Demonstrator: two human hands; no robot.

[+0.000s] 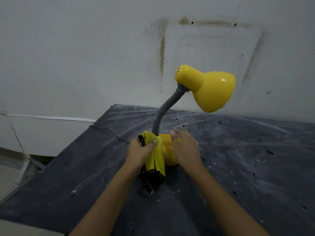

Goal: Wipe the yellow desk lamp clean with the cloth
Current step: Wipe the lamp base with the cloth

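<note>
Left hand [139,151]: fingers and thumb curled round the yellow cloth [157,156], pressing it to the base [167,149] of the yellow desk lamp [187,80] at the base's 9 o'clock side. Right hand [185,149]: fingers straight, laid against the base at 3 o'clock. Lamp stands upright on the dark dusty table cover [247,159]; grey neck [162,114] arches toward 1 o'clock, shade [214,91] tilted downward.

One wide-angle view, taken from the person's head, facing forward and down; both forearms enter from the bottom edge; the left hand [139,151], gripping the cloth [157,157], and the right hand [185,149] sit close, just below centre; the yellow desk lamp [211,89] rises at mid-frame; the dark table [255,159] fills the lower half, a stained wall [76,57] the upper.
</note>
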